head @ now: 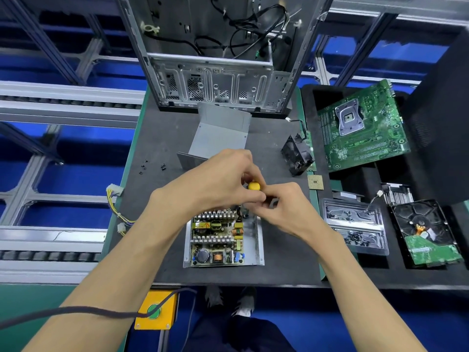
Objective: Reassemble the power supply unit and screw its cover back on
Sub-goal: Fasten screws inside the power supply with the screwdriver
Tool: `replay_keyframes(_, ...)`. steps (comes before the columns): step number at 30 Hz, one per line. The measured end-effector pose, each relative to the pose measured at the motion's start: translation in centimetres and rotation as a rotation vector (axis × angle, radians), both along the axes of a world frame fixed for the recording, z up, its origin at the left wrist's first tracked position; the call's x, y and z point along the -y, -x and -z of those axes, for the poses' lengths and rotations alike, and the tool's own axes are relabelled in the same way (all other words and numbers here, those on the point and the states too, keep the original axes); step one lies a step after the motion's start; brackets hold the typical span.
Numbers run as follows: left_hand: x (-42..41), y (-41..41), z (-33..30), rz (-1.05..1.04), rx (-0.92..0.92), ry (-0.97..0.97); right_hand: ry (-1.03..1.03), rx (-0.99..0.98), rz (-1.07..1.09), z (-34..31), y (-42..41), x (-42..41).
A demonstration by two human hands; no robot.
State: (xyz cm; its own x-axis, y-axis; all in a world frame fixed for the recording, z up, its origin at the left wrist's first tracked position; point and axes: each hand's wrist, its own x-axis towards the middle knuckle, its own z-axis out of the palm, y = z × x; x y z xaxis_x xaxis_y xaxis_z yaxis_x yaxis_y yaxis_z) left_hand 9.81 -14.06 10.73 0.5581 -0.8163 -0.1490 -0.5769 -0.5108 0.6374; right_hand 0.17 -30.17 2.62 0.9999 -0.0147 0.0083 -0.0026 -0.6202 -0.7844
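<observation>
Midway: board seated in open power supply base on mat, cover still off behind, left hand and right hand pinching yellow-capped screwdriver above far corner.

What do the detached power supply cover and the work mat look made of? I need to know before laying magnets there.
The power supply cover looks like bent sheet metal, probably steel: dull grey, thin, with crisp folds and small screw holes. The work mat looks like dark grey rubber or foam, matte and faintly speckled, with no glare; which one can't be told.
</observation>
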Motion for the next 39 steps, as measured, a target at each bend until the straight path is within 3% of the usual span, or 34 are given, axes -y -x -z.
replay_keyframes(11,0.2,0.1,-0.2,0.036,-0.092,-0.003,-0.200,-0.071,-0.014,-0.9,0.0,0.4)
replay_keyframes(16,-0.3,0.3,0.1,0.010,-0.147,0.101,-0.169,-0.056,-0.006,-0.8,-0.1,0.1)
replay_keyframes(21,-1.4,-0.1,1.2,-0.145,-0.193,0.221,-0.054,-0.024,-0.007,-0.1,-0.2,0.0)
replay_keyframes(39,-3.4,-0.6,6.7,-0.302,-0.159,0.132,-0.043,0.074,0.029,-0.9,0.4,0.0)
